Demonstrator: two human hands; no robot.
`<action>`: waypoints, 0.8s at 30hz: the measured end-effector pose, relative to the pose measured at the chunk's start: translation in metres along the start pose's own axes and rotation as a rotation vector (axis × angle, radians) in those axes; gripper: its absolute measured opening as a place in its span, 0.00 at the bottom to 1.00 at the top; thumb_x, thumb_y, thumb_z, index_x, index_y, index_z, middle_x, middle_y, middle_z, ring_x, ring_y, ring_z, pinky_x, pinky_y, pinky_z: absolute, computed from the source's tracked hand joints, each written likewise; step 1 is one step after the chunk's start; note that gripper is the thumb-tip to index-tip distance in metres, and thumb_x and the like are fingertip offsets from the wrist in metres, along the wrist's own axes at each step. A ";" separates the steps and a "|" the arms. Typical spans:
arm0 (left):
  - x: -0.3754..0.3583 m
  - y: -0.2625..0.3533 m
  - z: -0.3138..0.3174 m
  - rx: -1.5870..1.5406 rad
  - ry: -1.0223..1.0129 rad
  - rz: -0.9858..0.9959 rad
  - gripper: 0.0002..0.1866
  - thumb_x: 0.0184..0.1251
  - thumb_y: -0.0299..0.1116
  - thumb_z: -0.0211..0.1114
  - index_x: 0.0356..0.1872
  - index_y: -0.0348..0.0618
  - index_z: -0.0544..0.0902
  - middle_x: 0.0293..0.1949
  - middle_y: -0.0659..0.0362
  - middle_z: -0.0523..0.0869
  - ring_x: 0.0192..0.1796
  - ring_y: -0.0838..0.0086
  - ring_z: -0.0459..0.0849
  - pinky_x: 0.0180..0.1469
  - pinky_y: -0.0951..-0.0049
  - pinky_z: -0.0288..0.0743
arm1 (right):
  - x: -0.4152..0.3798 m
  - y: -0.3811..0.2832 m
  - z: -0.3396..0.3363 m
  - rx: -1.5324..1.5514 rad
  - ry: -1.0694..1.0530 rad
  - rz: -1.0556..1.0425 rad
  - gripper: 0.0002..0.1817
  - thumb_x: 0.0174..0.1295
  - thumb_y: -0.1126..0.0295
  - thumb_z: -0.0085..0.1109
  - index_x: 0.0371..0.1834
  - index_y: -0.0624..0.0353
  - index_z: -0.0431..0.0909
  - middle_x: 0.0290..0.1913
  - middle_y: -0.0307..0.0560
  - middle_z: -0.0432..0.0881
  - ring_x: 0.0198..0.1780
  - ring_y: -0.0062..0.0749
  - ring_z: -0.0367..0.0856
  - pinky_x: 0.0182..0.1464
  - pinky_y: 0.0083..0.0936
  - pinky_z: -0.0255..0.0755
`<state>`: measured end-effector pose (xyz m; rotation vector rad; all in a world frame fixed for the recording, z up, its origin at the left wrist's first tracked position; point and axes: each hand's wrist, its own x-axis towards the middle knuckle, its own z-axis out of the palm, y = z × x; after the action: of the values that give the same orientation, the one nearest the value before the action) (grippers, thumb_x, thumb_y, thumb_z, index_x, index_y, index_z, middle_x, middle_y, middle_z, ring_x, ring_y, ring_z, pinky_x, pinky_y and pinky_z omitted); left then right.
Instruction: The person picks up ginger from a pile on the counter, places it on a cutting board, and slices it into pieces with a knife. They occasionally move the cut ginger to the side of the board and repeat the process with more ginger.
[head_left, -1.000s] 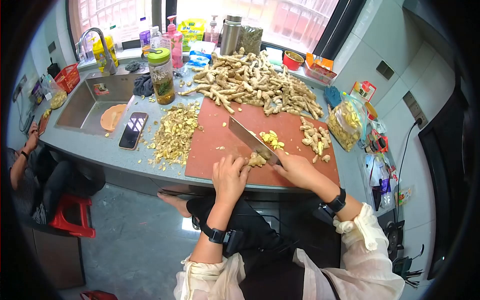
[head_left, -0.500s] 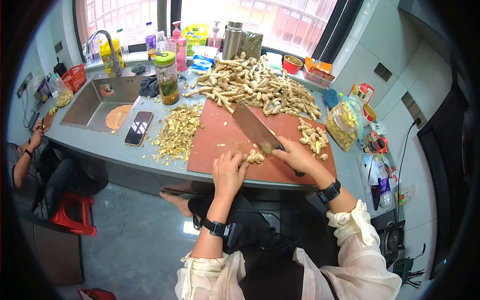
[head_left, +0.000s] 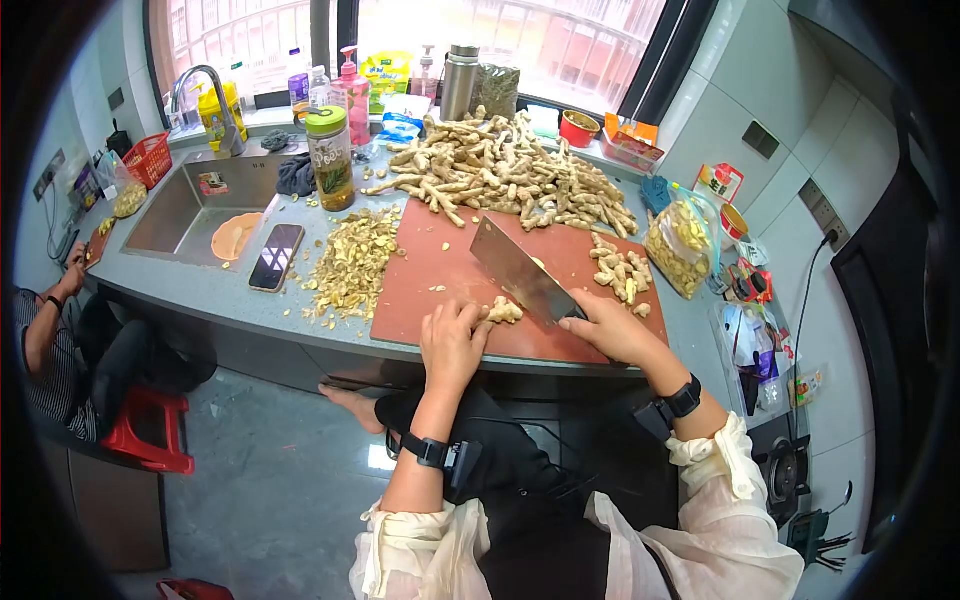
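Note:
My right hand is closed round the handle of a cleaver, whose broad blade slants up and left over the reddish-brown cutting board. Just left of the blade lies a piece of ginger root, with the fingers of my left hand curled against it on the board's near edge. A large heap of ginger covers the back of the board and the counter behind. Several smaller ginger pieces sit at the board's right. Left of the board is a pile of sliced ginger.
A phone and a green-lidded bottle stand between the slices and the sink. On the right are a bag of ginger pieces and a plastic tray. Another person sits at far left by a red stool.
My right hand and the cleaver have shifted slightly right, and the blade has moved away from the ginger piece. My left hand stays at the piece.

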<state>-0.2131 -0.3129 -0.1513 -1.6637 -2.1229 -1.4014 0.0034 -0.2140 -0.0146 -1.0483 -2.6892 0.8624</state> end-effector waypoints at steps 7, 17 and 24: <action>0.000 0.000 -0.001 -0.005 0.001 0.002 0.10 0.60 0.37 0.76 0.41 0.52 0.89 0.38 0.63 0.83 0.45 0.64 0.81 0.48 0.62 0.69 | -0.001 -0.009 0.003 -0.009 -0.064 0.089 0.17 0.73 0.64 0.59 0.54 0.65 0.73 0.48 0.68 0.84 0.51 0.63 0.83 0.53 0.48 0.74; 0.001 0.000 -0.002 -0.003 -0.014 -0.002 0.09 0.60 0.36 0.76 0.40 0.51 0.89 0.38 0.62 0.83 0.45 0.64 0.81 0.48 0.62 0.70 | 0.005 -0.009 0.000 -0.021 -0.108 0.103 0.18 0.73 0.62 0.59 0.56 0.65 0.72 0.46 0.68 0.83 0.52 0.63 0.82 0.54 0.47 0.74; 0.001 -0.001 0.000 -0.020 0.009 0.017 0.10 0.59 0.36 0.76 0.41 0.52 0.89 0.38 0.63 0.82 0.44 0.65 0.81 0.47 0.63 0.69 | 0.004 -0.004 -0.010 0.014 -0.146 0.146 0.19 0.74 0.62 0.59 0.62 0.60 0.73 0.35 0.55 0.83 0.29 0.41 0.84 0.34 0.38 0.77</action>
<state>-0.2147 -0.3126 -0.1516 -1.6756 -2.0916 -1.4273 0.0007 -0.2091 -0.0042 -1.2378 -2.7456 1.0194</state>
